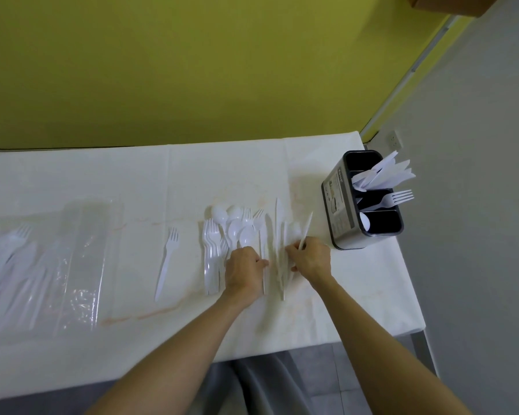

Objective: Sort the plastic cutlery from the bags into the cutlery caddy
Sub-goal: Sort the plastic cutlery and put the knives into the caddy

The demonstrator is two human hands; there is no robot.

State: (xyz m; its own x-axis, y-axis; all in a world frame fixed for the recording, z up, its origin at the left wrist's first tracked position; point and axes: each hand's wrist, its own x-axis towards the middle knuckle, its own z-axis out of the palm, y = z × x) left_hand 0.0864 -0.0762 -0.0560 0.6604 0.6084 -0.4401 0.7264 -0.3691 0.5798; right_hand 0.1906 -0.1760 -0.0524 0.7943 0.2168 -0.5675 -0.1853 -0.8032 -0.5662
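A pile of white plastic cutlery lies mid-table: stacked forks (pixel 211 259), spoons (pixel 235 224) and knives (pixel 277 232). My left hand (pixel 244 271) rests on the pile with its fingers curled among the handles. My right hand (pixel 310 259) grips a white knife (pixel 306 230) that slants up to the right, lifted off the pile. The grey metal caddy (pixel 339 217) stands at the right, holding knives (pixel 384 175), a fork (pixel 393 199) and a spoon (pixel 364 221) in separate compartments.
A single fork (pixel 167 262) lies left of the pile. Clear plastic bags (pixel 75 265) with more cutlery (pixel 9 259) cover the table's left side. The table's right edge runs just past the caddy; a yellow wall stands behind.
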